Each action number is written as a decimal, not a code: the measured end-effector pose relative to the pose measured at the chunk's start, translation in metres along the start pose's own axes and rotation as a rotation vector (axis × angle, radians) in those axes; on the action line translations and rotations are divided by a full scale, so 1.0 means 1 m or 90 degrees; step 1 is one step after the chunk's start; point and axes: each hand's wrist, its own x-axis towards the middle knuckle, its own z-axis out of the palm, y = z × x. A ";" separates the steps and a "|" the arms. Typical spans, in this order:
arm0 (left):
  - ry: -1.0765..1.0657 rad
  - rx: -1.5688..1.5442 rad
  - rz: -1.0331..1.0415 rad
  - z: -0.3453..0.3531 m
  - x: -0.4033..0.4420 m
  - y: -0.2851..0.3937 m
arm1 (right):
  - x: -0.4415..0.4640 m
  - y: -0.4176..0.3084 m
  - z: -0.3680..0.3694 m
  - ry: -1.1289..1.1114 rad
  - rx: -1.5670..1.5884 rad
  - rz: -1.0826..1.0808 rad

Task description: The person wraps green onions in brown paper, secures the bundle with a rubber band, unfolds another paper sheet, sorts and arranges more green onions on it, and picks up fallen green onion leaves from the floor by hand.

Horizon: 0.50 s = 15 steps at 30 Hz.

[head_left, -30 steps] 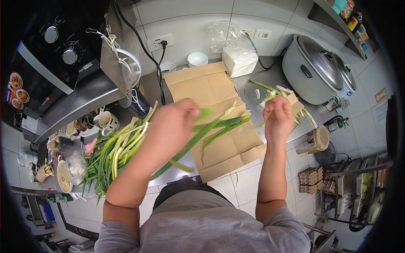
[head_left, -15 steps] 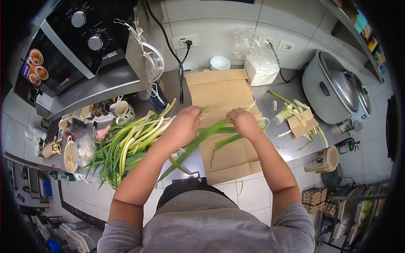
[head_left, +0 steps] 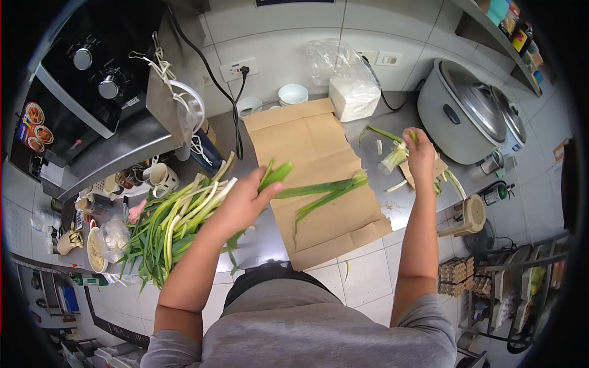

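Observation:
My left hand is closed around a green leek, whose cut-looking leaf end sticks up past the thumb. Beside it on the counter lies a big heap of leeks, white stems toward the wall. A few long green leek leaves rest on the flattened brown cardboard. Over at the right, my right hand is held above a small pile of pale leek trimmings, fingers pinched together. A bit of yellow-green shows at its fingertips, too small to make out.
A large rice cooker stands behind the trimmings. Against the wall are white bowls and a plastic-wrapped white stack. A microwave sits on the raised shelf at left, above mugs. A stool stands beyond the counter's right end.
My right hand has moved from above the cardboard to the trimmings pile at the right. My left hand has drawn slightly left and lower with the leek. The view has shifted a little.

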 end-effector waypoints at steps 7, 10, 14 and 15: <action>-0.073 0.152 0.065 0.014 0.063 0.077 | -0.045 0.002 0.047 -0.127 -0.006 -0.089; -0.198 0.127 0.163 0.069 0.131 0.060 | -0.065 -0.004 0.062 -0.107 0.066 -0.018; -0.162 0.079 0.151 0.134 0.168 -0.007 | -0.085 0.057 0.085 0.080 0.146 0.155; -0.177 0.142 0.078 0.138 0.167 -0.030 | -0.094 0.066 0.087 0.081 0.145 0.160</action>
